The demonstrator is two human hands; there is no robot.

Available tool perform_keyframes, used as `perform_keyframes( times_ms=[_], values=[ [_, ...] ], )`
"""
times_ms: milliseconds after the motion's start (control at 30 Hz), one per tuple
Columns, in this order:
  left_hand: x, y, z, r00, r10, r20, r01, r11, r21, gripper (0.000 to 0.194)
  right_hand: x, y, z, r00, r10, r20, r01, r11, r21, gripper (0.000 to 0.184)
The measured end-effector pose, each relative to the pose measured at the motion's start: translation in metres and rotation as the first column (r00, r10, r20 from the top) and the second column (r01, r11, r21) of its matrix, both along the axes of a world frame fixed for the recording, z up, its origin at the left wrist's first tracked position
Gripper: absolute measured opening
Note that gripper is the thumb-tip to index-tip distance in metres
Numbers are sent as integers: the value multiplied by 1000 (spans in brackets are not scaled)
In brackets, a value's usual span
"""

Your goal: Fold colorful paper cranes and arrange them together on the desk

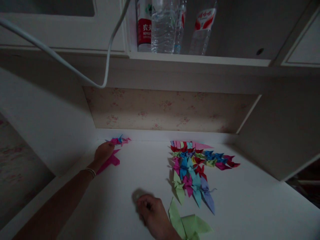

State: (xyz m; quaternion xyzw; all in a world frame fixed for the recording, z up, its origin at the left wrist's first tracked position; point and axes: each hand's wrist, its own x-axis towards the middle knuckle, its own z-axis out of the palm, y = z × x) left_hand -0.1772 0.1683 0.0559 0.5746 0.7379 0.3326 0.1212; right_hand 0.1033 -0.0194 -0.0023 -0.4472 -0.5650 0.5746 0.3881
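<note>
My left hand [103, 152] reaches to the back left of the white tabletop, its fingers closed at a small magenta paper crane [115, 141]. Blue and pink folded paper lies beside it, and the fingertips are partly hidden. Under my left wrist is a larger magenta folded paper piece [113, 160]. My right hand [152, 211] is curled closed over the front middle of the table, with nothing visible in it. Close to its right lies a big light green folded paper crane [193, 225]. Behind that, several small coloured paper cranes [191, 176] stand packed in rows.
A white cabinet shelf [200, 59] with plastic bottles [163, 30] overhangs the table. A white cable [75, 70] hangs at the upper left. Side panels [272, 123] and a flowered back wall [162, 110] enclose the white table [250, 200].
</note>
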Motion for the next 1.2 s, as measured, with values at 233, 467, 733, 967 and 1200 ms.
perform_keyframes(
  times_ms=[233,467,733,967,1200],
  values=[
    [62,-67,4,973,-210,92,218,971,-98,15,0,6,-10,914,-140,-380,97,987,-130,31],
    [127,-163,3,728,-559,397,649,749,-136,12,11,7,4,732,-224,-644,30,954,-297,47],
    [155,-172,-19,604,-426,674,495,863,102,19,16,7,5,651,-244,-719,64,961,-268,21],
    [176,-176,-44,449,-326,832,297,932,205,57,16,10,8,555,-336,-761,109,936,-334,28],
    [172,-176,-48,582,-382,718,356,913,197,23,16,10,6,527,-355,-772,113,930,-350,25]
  ],
)
